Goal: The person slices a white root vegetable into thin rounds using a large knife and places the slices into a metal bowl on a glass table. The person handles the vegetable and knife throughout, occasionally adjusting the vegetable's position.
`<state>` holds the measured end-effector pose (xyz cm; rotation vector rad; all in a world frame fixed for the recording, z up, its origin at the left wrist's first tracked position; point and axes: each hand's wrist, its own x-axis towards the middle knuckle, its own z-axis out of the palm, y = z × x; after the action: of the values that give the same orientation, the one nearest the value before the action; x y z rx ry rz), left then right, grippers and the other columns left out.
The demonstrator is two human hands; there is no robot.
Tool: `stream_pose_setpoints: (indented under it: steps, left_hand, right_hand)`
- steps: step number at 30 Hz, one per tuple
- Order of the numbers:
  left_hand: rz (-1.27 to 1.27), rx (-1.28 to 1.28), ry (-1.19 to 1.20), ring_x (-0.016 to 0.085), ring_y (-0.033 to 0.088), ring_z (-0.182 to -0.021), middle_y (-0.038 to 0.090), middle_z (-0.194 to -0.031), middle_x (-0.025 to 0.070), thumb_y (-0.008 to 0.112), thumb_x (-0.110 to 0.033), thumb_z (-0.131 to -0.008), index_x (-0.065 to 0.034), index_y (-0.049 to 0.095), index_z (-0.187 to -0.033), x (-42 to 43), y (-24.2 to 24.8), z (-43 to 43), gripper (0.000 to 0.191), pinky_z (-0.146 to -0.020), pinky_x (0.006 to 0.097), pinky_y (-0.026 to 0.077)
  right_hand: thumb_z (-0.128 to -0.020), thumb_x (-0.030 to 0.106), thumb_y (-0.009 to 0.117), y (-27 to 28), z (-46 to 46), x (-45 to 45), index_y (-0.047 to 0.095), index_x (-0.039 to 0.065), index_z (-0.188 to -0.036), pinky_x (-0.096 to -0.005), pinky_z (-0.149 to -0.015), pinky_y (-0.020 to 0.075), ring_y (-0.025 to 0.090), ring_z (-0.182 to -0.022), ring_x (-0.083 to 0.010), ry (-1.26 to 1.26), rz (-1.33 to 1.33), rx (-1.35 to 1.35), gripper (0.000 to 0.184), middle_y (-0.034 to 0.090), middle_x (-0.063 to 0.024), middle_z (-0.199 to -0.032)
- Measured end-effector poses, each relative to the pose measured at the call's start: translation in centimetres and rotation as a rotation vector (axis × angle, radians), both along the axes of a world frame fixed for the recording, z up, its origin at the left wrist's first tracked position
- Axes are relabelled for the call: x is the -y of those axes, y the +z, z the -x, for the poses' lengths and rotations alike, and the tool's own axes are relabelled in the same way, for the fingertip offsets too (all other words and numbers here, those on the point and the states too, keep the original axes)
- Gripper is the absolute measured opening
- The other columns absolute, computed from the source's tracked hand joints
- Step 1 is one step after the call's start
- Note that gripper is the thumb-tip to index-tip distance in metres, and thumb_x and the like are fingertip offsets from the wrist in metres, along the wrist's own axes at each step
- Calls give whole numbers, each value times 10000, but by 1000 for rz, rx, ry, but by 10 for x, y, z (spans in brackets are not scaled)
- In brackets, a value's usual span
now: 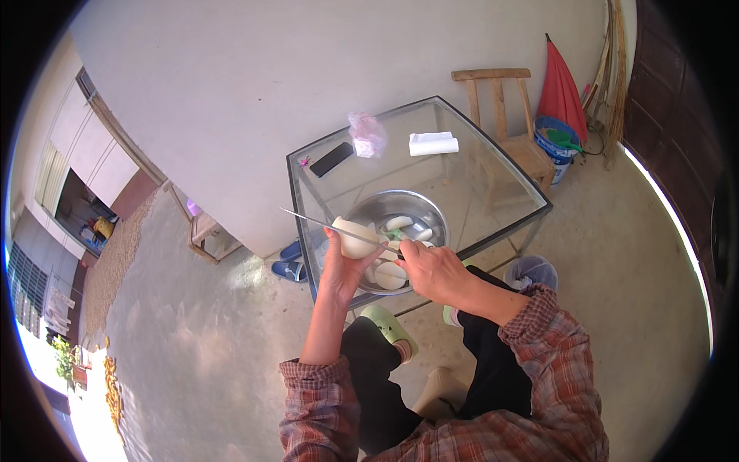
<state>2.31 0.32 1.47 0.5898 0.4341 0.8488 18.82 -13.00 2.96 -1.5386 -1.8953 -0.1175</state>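
Observation:
A thick piece of white radish (353, 241) rests in my left hand (342, 271), held up over the near left side of a steel basin. My right hand (430, 270) grips the handle end of a long knife (323, 224), whose blade lies across the radish and points to the upper left. Whether the edge has entered the flesh, I cannot tell. In the steel basin (430, 208) below lie several cut white pieces (390, 276) and a bit of pale green (396, 234). My fingers partly hide the basin's near side.
The glass-topped table (485, 190) carries a black phone (331, 160), a pinkish plastic bag (368, 136) and folded white paper (433, 144). Beyond its right side stand a wooden chair (511, 151) and a blue bucket (557, 141). A lined bin (534, 272) is near my right knee; blue slippers (288, 270) lie left.

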Motion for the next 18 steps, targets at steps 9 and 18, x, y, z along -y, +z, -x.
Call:
stream_pose_setpoints:
  steps: [9,18]
  left_hand:
    - [-35,-25,20,425,443,-1285,393,-1392,171,481,-596,-923,-140,321,-1426,-5,-10,1,698,-1049,601,471]
    - [-198,-98,67,387,450,-1266,394,-1349,154,597,-499,-910,-120,330,-1402,7,5,3,676,-1024,644,477]
  right_hand:
    - [-985,208,524,0,1,1,438,-8,-987,-498,-566,509,634,-647,-434,1,108,-44,232,622,-244,-792]
    - [-988,204,518,-8,3,0,428,-17,-959,-498,-550,516,643,-642,-435,8,144,-76,240,615,-246,-739]
